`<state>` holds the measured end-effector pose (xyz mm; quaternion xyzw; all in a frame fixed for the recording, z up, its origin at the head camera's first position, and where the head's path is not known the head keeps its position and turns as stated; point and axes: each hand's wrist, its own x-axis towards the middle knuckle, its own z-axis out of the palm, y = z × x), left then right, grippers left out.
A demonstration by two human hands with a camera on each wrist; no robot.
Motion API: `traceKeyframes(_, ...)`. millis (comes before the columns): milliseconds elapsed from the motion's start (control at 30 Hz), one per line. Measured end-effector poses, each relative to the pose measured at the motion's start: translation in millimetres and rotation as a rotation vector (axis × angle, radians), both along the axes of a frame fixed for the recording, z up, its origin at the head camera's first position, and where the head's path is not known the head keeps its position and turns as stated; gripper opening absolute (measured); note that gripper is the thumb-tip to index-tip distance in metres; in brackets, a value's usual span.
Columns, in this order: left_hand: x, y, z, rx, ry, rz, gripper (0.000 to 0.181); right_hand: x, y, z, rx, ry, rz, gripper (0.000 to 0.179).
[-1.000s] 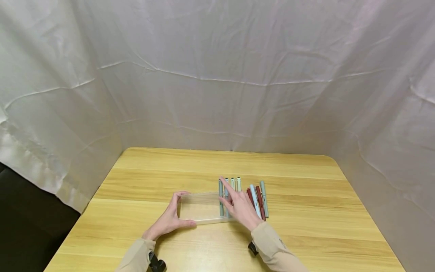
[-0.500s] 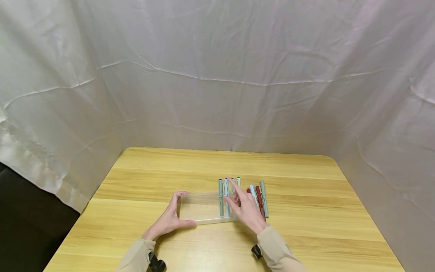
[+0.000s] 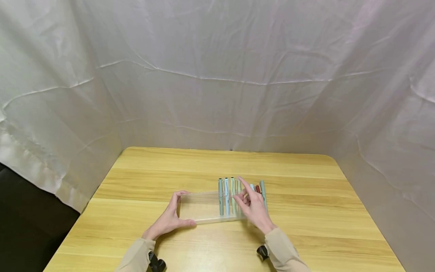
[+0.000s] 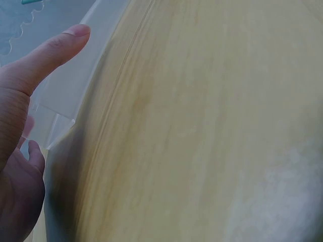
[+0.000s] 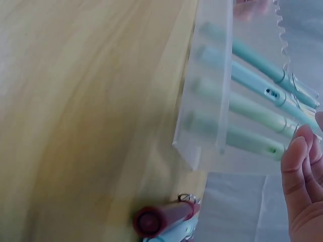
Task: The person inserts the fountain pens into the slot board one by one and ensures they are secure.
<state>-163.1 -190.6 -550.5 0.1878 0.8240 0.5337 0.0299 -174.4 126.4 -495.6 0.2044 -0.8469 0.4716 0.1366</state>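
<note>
A clear plastic pen tray (image 3: 200, 206) with a notched edge sits at the front middle of the table. My left hand (image 3: 168, 219) grips its left end, thumb at the near wall and fingers at the far side. Capped pens lie side by side across its right half: grey-green (image 3: 221, 197), light blue (image 3: 227, 197), pale green (image 3: 233, 196) and, rightmost, another green pen (image 5: 247, 140). My right hand (image 3: 255, 209) is at that rightmost pen, index finger extended toward its far end. In the right wrist view the fingertips are beside it; contact is unclear.
Right of the tray, partly behind my right hand, lie loose pens: a dark red pen (image 5: 161, 218), a light blue pen (image 3: 252, 186) and a grey-green pen (image 3: 263, 189). The wooden table (image 3: 323, 211) is bordered by a pale curtain (image 3: 217, 94) at the back and sides.
My right hand has moved rightward along the row, from the leftmost grey-green pen to the rightmost green one. My left hand and the tray have stayed in place.
</note>
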Motion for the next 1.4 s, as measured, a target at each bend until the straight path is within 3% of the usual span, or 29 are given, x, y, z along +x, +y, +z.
traceKeyframes(200,-0.5,0.2,0.6,-0.003,-0.003,0.001,0.1,-0.1,10,-2.6,-0.08,-0.048,0.015,0.064)
traceKeyframes(433,-0.1,0.8,0.9,-0.002,-0.011,0.01,0.101,0.1,22,-5.3,-0.133,-0.108,-0.029,0.063)
traceKeyframes(733,-0.4,0.9,-0.8,0.003,0.012,0.003,0.099,-0.1,37,-8.7,-0.158,-0.168,-0.088,0.063)
traceKeyframes(1133,-0.1,0.9,1.4,0.007,-0.017,0.001,0.101,3.6,54,-11.8,-0.211,-0.266,-0.143,0.063)
traceKeyframes(1400,0.0,0.5,0.7,0.014,-0.018,-0.001,0.1,3.2,64,-14.7,-0.223,-0.376,-0.199,0.067)
